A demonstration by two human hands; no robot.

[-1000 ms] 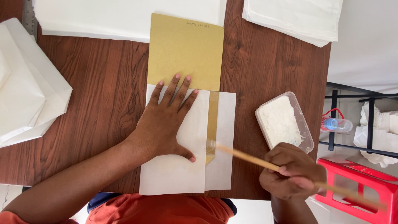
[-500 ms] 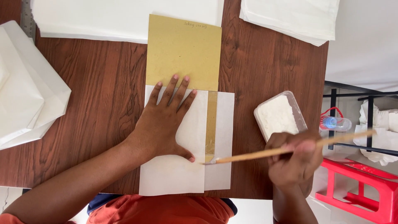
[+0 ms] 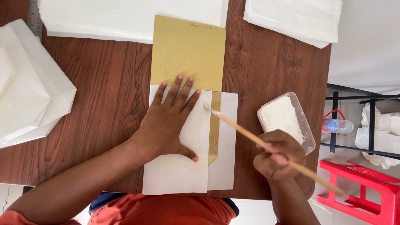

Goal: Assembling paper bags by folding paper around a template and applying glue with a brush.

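1. While the brown wooden table (image 3: 104, 104) fills the view, stacks of white paper (image 3: 125, 18) ring its edges: one at the top, another at the top right, a folded pile at the left.
2. Centre stage, a yellow-brown card (image 3: 187, 52) lies lengthwise, its lower end tucked under a folded white sheet (image 3: 175, 175) near the person's body, with a strip of the card showing in the gap between the sheet's two flaps.
3. Left hand (image 3: 168, 123): spread wide and flat, palm down, pinning the left flap, fingertips just reaching the card's lower edge.
4. Right hand (image 3: 279, 160): closed around a long wooden brush (image 3: 246, 133), gripping it about midway along the handle.
5. Here's the change! Half a second ago the brush tip sat low on the flap's edge, near the thumb; now it has swept up to the top of that edge, just beside the left fingertips. I'd say one full stroke of paste has run along the seam.
6. Just right of the sheet, touching nothing, a clear plastic tub of white paste (image 3: 285, 118) waits near the brush hand.
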